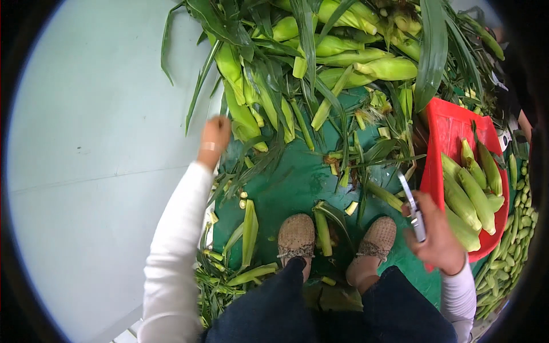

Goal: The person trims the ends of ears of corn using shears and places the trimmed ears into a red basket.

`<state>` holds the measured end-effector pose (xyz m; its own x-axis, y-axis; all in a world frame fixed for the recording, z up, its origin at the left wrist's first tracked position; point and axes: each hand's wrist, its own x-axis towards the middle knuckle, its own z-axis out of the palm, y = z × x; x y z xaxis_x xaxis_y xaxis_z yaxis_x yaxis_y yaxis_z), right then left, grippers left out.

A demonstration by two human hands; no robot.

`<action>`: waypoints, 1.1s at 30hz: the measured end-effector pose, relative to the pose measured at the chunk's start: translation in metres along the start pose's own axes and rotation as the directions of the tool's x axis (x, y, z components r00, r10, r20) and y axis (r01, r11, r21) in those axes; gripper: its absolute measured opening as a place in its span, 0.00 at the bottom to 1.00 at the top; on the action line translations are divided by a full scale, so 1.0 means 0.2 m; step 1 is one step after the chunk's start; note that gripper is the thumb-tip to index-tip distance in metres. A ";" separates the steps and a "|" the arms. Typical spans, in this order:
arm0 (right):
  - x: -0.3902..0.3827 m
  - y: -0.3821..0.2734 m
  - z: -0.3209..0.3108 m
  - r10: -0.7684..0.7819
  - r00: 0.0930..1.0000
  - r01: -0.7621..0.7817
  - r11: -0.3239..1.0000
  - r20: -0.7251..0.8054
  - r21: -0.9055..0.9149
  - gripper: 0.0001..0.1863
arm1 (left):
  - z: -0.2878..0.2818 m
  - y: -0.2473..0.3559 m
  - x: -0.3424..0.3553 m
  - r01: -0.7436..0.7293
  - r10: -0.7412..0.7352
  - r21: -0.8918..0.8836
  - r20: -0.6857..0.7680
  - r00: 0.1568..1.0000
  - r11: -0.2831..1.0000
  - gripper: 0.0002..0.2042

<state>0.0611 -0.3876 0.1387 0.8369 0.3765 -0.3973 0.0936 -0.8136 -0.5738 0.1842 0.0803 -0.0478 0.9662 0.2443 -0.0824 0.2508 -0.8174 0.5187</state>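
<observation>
My left hand (215, 137) is closed, with a pale strip across its wrist. It is beside the near left edge of a heap of green corn ears (337, 51) in their husks. Whether anything is inside its fingers is hidden. The nearest ear (243, 121) lies just to its right, tip toward me. In my right hand (437, 234) is a small knife (419, 224) with a light grey handle, its narrow blade pointing up and away. That hand is just left of a red plastic basket (436, 128), which holds several husked-green corn ears (470, 191).
The green floor (291, 177) is strewn with cut stalk ends (351, 208) and leaves (250, 231). My shoes (297, 235) stand among them. A pale wall-like surface (97, 137) runs along the left. Green pods (512, 251) are piled at the right. Part of another person shows at the far right edge.
</observation>
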 end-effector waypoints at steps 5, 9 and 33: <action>0.05 -0.09 0.20 -0.257 0.965 0.252 0.964 0.051 0.087 0.28 | 0.00 -0.16 0.35 0.408 -0.400 0.023 0.255 0.880 0.913 0.38; 0.05 -0.06 0.29 -0.170 0.983 0.164 0.983 0.066 0.088 0.29 | 0.08 -0.07 0.03 0.648 -0.342 -0.355 0.628 0.700 0.674 0.26; 0.18 0.00 0.57 0.041 0.986 -0.154 0.602 0.163 0.783 0.24 | 0.00 0.66 -1.07 0.358 -0.061 -0.921 0.370 0.927 -0.154 0.27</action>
<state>0.0300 -0.3237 0.0426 0.7411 0.4102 -0.5316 -0.4949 -0.2013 -0.8453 0.0114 -0.0802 0.0375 0.9023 0.0831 -0.4229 0.2522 0.6939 0.6744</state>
